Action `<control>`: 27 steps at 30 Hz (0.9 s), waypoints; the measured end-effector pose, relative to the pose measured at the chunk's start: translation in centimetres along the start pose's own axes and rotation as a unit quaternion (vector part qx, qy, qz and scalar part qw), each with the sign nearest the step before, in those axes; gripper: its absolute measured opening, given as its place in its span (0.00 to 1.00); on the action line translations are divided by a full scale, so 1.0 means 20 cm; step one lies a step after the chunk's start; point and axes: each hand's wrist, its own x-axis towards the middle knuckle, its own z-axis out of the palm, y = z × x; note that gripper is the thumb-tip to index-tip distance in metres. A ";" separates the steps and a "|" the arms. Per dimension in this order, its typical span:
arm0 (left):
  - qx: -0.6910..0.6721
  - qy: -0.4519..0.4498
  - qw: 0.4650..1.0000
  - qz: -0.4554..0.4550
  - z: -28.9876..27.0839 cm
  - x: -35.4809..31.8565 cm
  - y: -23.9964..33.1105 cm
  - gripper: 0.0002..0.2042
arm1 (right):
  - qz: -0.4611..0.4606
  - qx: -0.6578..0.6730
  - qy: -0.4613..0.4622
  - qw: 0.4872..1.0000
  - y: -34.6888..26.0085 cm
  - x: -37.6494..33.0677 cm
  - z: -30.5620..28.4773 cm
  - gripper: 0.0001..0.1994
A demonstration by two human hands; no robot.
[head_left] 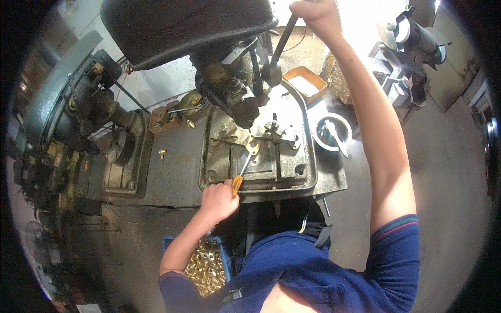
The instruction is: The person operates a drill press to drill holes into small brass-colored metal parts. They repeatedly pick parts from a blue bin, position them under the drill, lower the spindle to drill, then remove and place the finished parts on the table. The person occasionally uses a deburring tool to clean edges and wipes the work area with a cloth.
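Observation:
My left hand (219, 201) is closed around the orange handle of what looks like a screwdriver (237, 184). Its metal shaft points away from me, and the tip meets a small flat brass piece with a hole (252, 145). That piece lies under the spindle of a drill press (241, 104), on the square machine table (309, 172). Up at the top right, my raised right hand (315, 13) grips the dark feed lever (284, 41) of the press. Glare washes out part of that hand.
A blue bin (227, 255) of brass fittings stands below my left forearm. One loose fitting (163, 153) lies on the bench. Right of the table are a white bowl with a brush (348, 125) and an orange tray (321, 83). A second drill press (52, 104) stands left.

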 end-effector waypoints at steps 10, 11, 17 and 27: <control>0.022 0.019 1.000 -0.007 -0.02 0.12 0.00 0.14 | -0.003 0.018 -0.006 1.000 0.01 0.00 0.02 0.17; 0.016 0.012 1.000 -0.018 -0.02 0.12 0.00 0.14 | -0.002 0.017 -0.005 1.000 0.02 0.00 0.02 0.17; 0.009 0.013 1.000 -0.019 -0.03 0.10 0.03 0.14 | 0.024 -0.024 -0.016 0.999 -0.02 0.00 0.01 0.18; -0.259 -0.342 0.886 0.175 0.46 -0.02 0.15 0.23 | -0.085 0.147 -0.033 0.985 -0.02 0.01 -0.01 0.07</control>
